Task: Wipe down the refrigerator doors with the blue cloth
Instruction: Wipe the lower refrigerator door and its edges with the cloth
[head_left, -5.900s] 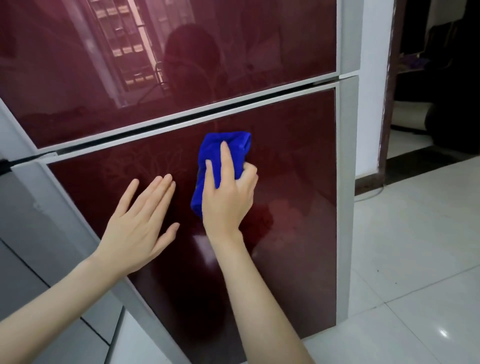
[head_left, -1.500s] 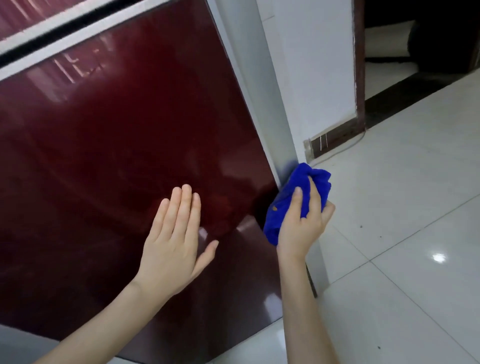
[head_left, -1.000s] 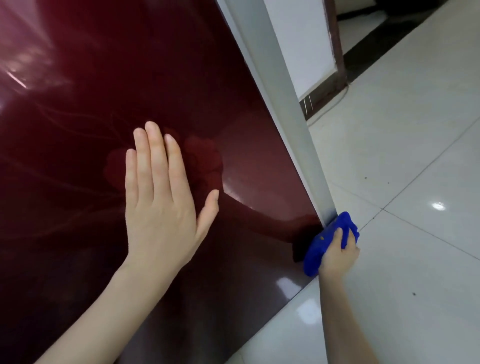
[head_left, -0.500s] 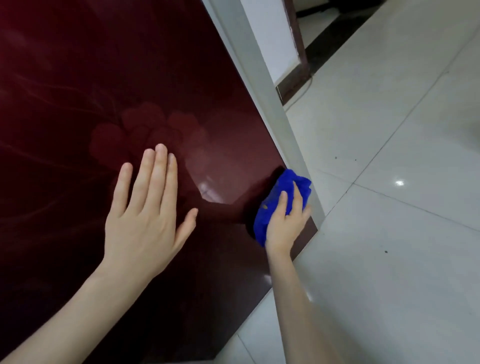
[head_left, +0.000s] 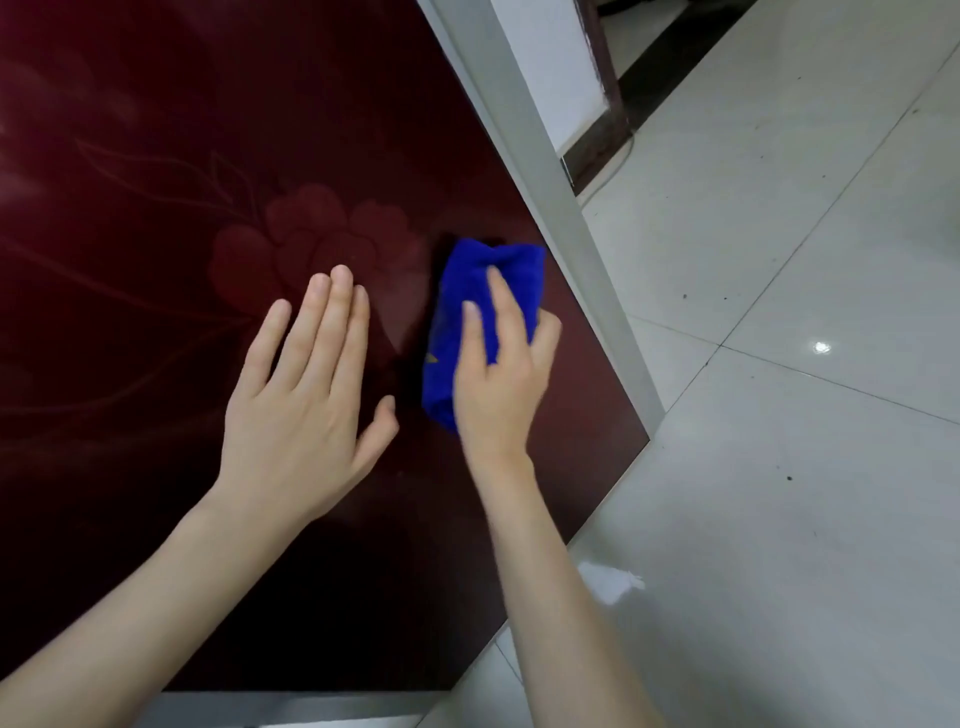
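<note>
**Wiping the lower door panel, close to its right edge**

The left hand (head_left: 306, 395) is lying flat and released on the dark red refrigerator door (head_left: 156, 130), at about 9 o'clock in the view. Its fingers are pointing toward 12 o'clock, just under the faint flower pattern (head_left: 322, 234). It is holding nothing and seems to be bracing the person.

Just beside it, at its 3 o'clock, the blue cloth (head_left: 441, 343) is sitting bunched against the panel near the middle of the view. The right hand (head_left: 501, 384) is grasping it, with two fingers lying along its top and the others wrapping its right side. The wipe looks to be under way on this lower panel.

Further toward 2 o'clock, the grey door trim (head_left: 545, 182) is running diagonally, and the tiled floor (head_left: 779, 364) is filling the right side.

The risks:
- The bare left palm is probably leaving prints on the glossy surface.
- The cloth, being bunched, is covering little area, so streaks or missed strips may be forming.
- Pushing past the trim could send the hand slipping off the edge.
- A pale shiny patch (head_left: 610, 579) is showing on the floor at 5 o'clock; wet or glare, I cannot tell.
</note>
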